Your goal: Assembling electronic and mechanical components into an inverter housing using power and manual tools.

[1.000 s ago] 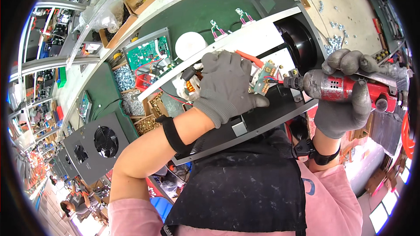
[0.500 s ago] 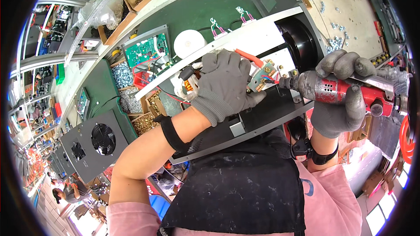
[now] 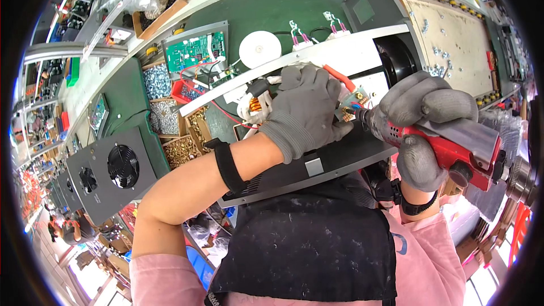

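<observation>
My right hand (image 3: 428, 119), in a grey glove, is closed around a red power screwdriver (image 3: 453, 150). The driver's tip meets a small board with brass terminals (image 3: 355, 100) inside a dark metal chassis (image 3: 357, 144). My left hand (image 3: 309, 102), also gloved, lies with curled fingers over the parts just left of that board; what is under its fingers is hidden. A red sleeved cable (image 3: 340, 78) emerges beyond its fingertips. Left of the hand sits a white-wrapped coil with orange windings (image 3: 255, 103). A long white panel (image 3: 368, 48) and a black round part (image 3: 396, 59) are behind.
Green circuit board (image 3: 195, 51) and white disc (image 3: 259, 50) stand beyond the chassis. Bins of silvery screws (image 3: 157, 82) and brass fasteners (image 3: 182, 150) are left. A dark fan panel (image 3: 113, 178) lies further left. Loose screws (image 3: 439, 71) lie on a tray at right.
The driver has tilted: its rear end now sits lower in view and looks larger. My right hand has turned with it. My left hand keeps its place on the parts; the whole view has shifted slightly.
</observation>
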{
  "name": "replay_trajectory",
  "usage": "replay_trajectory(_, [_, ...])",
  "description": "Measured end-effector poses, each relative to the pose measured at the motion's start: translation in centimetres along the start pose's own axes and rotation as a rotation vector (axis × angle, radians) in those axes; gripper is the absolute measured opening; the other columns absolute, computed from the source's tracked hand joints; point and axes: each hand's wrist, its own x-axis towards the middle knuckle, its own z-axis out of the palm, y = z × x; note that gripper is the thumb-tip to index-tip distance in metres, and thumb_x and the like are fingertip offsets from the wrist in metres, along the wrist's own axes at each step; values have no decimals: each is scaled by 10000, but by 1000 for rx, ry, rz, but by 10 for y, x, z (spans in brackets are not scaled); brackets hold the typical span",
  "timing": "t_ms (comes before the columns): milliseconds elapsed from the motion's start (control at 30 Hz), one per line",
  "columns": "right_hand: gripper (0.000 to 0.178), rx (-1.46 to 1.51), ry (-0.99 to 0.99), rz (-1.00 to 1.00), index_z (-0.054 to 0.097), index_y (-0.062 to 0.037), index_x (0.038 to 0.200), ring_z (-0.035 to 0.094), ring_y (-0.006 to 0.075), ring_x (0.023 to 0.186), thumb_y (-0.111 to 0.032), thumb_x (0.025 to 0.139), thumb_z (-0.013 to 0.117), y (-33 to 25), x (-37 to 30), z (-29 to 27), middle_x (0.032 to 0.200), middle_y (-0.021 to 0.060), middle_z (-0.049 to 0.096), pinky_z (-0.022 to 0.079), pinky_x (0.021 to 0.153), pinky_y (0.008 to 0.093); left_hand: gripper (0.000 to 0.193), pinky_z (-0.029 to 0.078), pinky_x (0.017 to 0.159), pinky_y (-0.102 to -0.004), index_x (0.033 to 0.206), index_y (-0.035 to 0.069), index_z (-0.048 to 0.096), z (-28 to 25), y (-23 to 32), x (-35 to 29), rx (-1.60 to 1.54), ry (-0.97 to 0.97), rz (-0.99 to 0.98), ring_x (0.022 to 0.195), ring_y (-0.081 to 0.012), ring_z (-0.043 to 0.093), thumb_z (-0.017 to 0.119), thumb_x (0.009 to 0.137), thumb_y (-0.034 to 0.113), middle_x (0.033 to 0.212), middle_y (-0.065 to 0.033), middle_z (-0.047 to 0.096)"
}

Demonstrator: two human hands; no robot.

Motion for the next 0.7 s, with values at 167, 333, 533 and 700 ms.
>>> replay_trajectory(167, [326,1,-71,14,430,-54,1030,511,212,695,-109,790,644,4,3,5,784,96,509,446,519,296,637,323,777,-376,968,39,589,2,-2,-2,23,-31,5,886,-212,488,646,654,591,890,-72,522])
replay_trajectory(333, [348,71,-64,34,468,-45,1020,560,216,711,32,736,654,-1,7,8,836,130,560,505,576,309,637,324,795,-375,1009,47,595,-2,-3,-1,65,-107,31,931,-212,482,615,688,596,919,-76,535])
replay_trajectory(533, [241,-48,-137,-127,493,-36,872,602,239,611,-34,684,643,-3,-2,18,711,100,596,516,550,328,631,323,813,-380,999,50,598,2,-8,-5,-3,-68,36,932,-231,488,632,676,591,918,-83,541])
replay_trajectory(700, [313,-78,-290,-184,488,-24,882,608,264,622,16,631,671,-11,-2,21,715,112,598,514,543,320,613,321,811,-388,992,55,591,6,-7,-7,-29,-2,71,959,-231,474,633,683,583,925,-88,530])
